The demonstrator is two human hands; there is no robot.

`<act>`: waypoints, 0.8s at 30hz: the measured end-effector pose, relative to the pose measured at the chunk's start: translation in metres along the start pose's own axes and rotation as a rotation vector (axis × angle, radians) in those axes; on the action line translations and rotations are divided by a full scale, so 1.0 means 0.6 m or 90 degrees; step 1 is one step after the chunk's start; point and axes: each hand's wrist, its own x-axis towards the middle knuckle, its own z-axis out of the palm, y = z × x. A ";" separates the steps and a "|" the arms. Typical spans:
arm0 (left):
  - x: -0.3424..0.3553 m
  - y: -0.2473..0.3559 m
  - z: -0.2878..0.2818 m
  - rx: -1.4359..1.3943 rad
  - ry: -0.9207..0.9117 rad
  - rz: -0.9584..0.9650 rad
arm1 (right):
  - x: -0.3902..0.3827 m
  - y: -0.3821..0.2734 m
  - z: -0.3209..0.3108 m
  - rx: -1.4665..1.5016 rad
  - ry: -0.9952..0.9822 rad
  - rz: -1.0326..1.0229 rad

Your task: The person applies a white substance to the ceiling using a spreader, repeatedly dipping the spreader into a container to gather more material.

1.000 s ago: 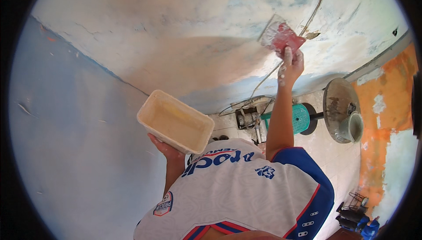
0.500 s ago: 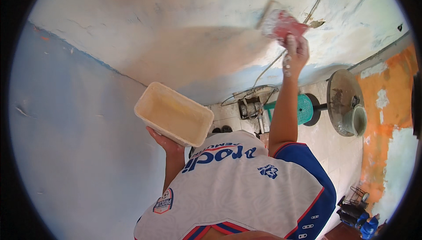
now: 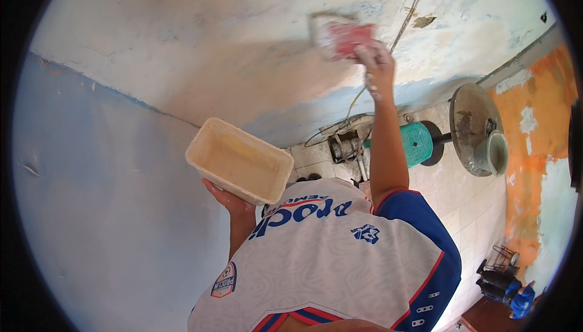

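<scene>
My left hand (image 3: 231,198) supports a cream rectangular tub (image 3: 228,176) from below, its fingers curled against the outer side. The tub is tilted, and pale residue coats its inside. Up at the whitish wall (image 3: 231,58), my right hand (image 3: 378,65) grips a red putty spreader (image 3: 352,39) by its near end. White paste smears the spreader and my fingers. Motion blurs its pale front edge; whether it touches the wall I cannot tell.
A cable (image 3: 413,7) runs down the wall past a chipped spot (image 3: 424,22). Below stand a green stool (image 3: 416,143), a round table (image 3: 464,122) and a grey bucket (image 3: 495,153). A blue wall (image 3: 115,192) is at left. Another person (image 3: 516,298) is at the lower right.
My right hand has moved left along the wall with the putty spreader. My left hand and the tub have hardly moved. The view has shifted slightly.
</scene>
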 end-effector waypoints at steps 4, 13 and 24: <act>0.005 0.002 0.001 0.008 -0.002 -0.010 | 0.053 0.027 -0.009 0.070 0.131 -0.057; 0.003 0.003 0.022 0.038 0.009 -0.013 | -0.004 0.000 0.024 0.197 0.000 -0.018; 0.006 0.004 0.000 0.014 0.033 0.011 | -0.003 0.001 -0.040 0.134 0.223 -0.099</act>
